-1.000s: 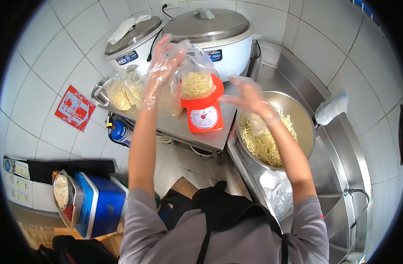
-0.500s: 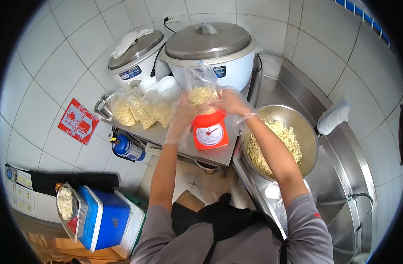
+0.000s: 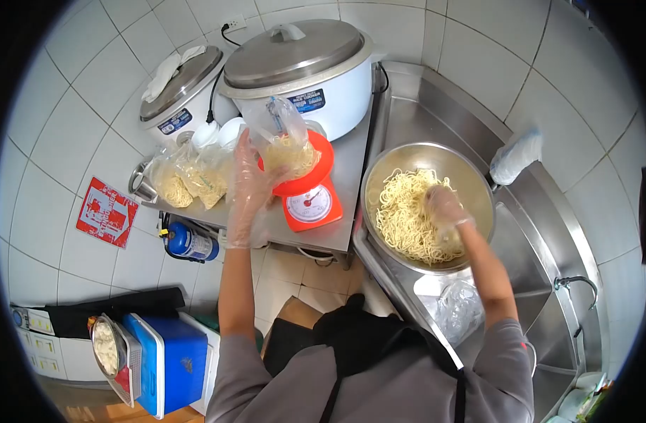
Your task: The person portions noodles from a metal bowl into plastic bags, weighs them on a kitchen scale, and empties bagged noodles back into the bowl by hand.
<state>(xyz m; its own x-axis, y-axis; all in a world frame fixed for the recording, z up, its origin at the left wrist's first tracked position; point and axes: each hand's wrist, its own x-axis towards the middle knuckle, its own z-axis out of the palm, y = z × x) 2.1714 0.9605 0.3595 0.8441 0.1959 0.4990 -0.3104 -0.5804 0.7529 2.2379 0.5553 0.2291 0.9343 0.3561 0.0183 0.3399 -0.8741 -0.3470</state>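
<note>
A person in a gray shirt (image 3: 281, 384) and clear plastic gloves works at two noodle stations at once in a white-tiled kitchen corner. From where I stand, the left hand (image 3: 249, 187) is beside a clear bag of noodles (image 3: 289, 144) set on the red pan (image 3: 324, 161) of a kitchen scale (image 3: 314, 217), its thumb across the bag's front and its fingers upright at the side; I cannot tell whether it grips the bag or only rests against it. The right hand (image 3: 444, 206) reaches down into loose yellow noodles (image 3: 407, 215) in a wide steel bowl (image 3: 474, 173), its fingertips buried, so how much it grasps cannot be told. The scale stands on a steel table (image 3: 344, 194), with more bagged noodles (image 3: 209, 182) to the left, near white cups (image 3: 206, 135). Behind them sit a large lidded rice cooker (image 3: 348, 116) and a smaller cooker (image 3: 193, 113), a white cloth (image 3: 164, 74) on its lid. A crumpled plastic bag (image 3: 458, 311) lies just beside the bowl, on the near side.
</note>
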